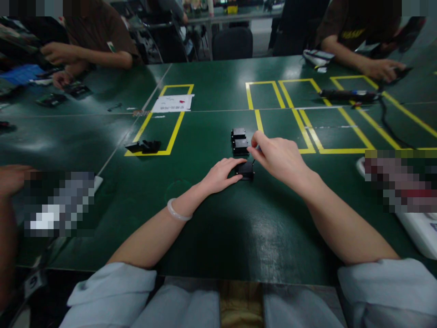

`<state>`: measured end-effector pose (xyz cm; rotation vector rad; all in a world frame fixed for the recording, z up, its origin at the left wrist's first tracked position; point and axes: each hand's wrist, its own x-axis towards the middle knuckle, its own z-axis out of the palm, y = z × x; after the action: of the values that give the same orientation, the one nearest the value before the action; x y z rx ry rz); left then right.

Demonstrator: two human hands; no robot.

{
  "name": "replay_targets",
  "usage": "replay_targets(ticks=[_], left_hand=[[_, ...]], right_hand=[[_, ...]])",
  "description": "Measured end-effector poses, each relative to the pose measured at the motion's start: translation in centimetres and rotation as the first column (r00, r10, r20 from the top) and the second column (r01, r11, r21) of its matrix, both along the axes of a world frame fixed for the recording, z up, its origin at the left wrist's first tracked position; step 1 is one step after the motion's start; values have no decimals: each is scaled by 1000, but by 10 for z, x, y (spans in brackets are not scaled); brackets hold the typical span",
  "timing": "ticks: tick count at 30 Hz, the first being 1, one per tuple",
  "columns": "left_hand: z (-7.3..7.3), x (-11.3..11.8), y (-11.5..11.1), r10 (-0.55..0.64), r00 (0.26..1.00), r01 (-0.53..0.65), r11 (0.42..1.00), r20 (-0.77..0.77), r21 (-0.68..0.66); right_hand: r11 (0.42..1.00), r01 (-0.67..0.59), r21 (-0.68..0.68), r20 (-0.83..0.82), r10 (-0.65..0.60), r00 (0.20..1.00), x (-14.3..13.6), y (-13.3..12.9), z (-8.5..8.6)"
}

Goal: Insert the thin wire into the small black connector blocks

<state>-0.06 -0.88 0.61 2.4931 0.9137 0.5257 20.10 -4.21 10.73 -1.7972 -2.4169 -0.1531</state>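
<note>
Block (246, 171), small and black, its long way hard to tell, sits just right of the nearer left hand (221, 175), which holds it, while the right hand (280, 157) pinches a thin stick (253, 161) beside it.

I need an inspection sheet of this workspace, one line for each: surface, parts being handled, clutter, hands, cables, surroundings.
Surface: green tabletop, marked with yellow tape.
Parts: one small black block between the hands; two more black blocks just beyond it.
Clutter: printed sheet and dark parts at left; white-cased device at right, partly blurred.
Hands: left hand steadies the near block; right hand pinches a thin tool, mostly hidden.
Cables: black cable curving across the table at far right.
Surroundings: co-workers across the table; black chair behind.
</note>
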Motion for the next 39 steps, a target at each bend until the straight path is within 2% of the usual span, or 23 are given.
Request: replay_targets(ticks=[9, 17, 39], left_hand=[[2, 0, 0, 1, 1000, -1, 1000, -7, -1], [1, 0, -1, 0, 1000, 0, 1000, -3, 3], [2, 0, 0, 0, 1000, 0, 1000, -5, 3]], right_hand=[[1000, 14, -6, 19, -14, 1000, -2, -2, 3], [999, 21, 44, 46, -23, 999, -1, -1, -1], [999, 12, 39, 7, -12, 1000, 1, 0, -2]])
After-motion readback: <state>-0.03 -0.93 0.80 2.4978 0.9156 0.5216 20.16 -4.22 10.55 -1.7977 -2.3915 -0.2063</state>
